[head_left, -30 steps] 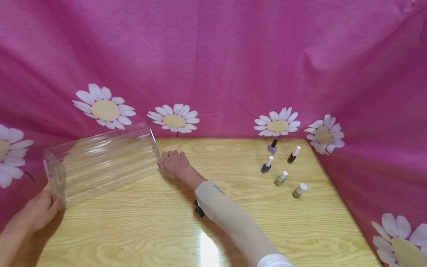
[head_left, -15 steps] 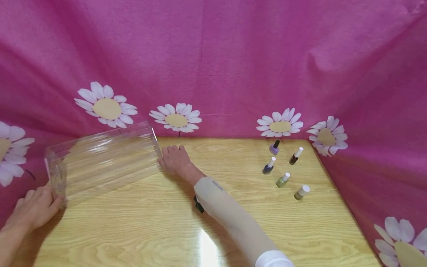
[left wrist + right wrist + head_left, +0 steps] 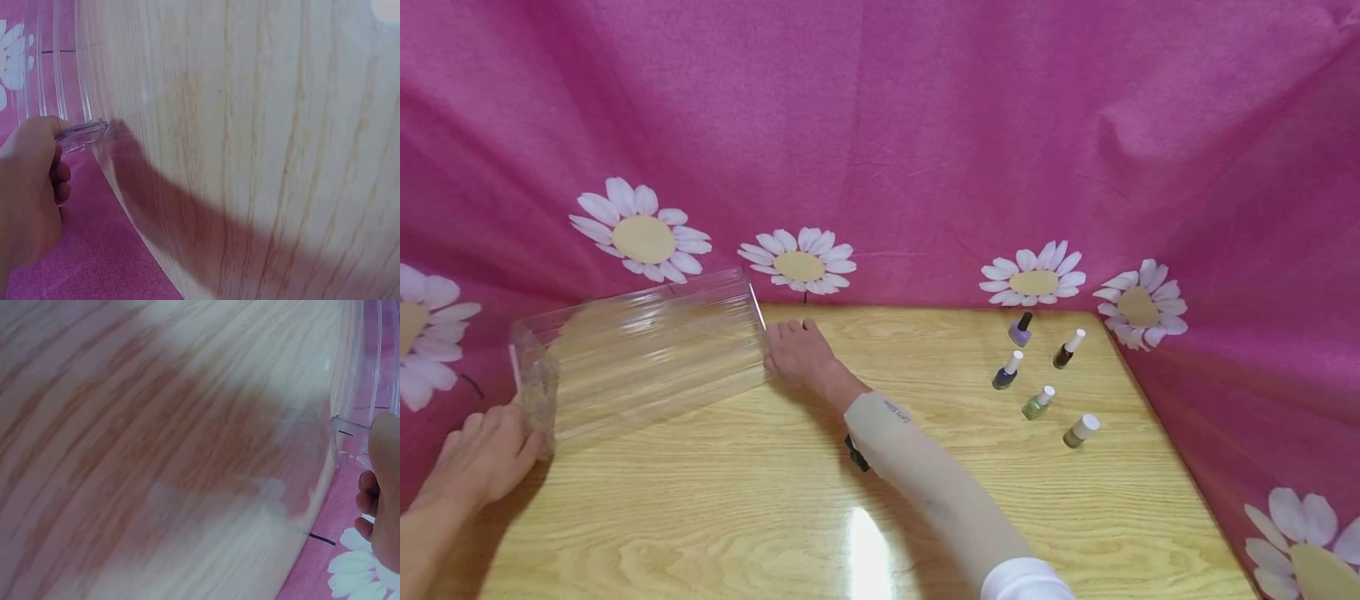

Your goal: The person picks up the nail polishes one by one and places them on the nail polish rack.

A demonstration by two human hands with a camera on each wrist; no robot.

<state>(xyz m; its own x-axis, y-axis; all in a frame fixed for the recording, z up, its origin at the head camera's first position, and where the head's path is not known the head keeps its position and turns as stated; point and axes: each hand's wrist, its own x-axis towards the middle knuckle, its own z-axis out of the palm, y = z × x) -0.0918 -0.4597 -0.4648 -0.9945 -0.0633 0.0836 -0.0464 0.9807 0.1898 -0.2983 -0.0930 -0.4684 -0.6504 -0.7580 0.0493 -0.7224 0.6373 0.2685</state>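
Note:
A clear acrylic tiered rack [image 3: 647, 362] with ridged steps sits at the table's far left, slanted toward the back. At its left end my left hand [image 3: 486, 454] grips the side panel. In the left wrist view the thumb side lies over the panel's edge [image 3: 84, 132], with the fingers curled below. My right hand [image 3: 803, 354] holds the opposite end. The right wrist view shows curled fingertips [image 3: 367, 503] under that end; the rest of this hand is partly out of frame.
Several nail polish bottles stand at the right: lavender [image 3: 1019, 333], dark brown [image 3: 1063, 356], navy [image 3: 1004, 377], green [image 3: 1035, 407] and taupe [image 3: 1074, 436]. A pink flowered cloth [image 3: 910, 150] hangs behind and beside the wooden table [image 3: 737, 517].
The left hand's knuckles have lifted and its fingers lie farther along the rack's end. The rack has moved slightly right and back in view; the head view itself has shifted a little.

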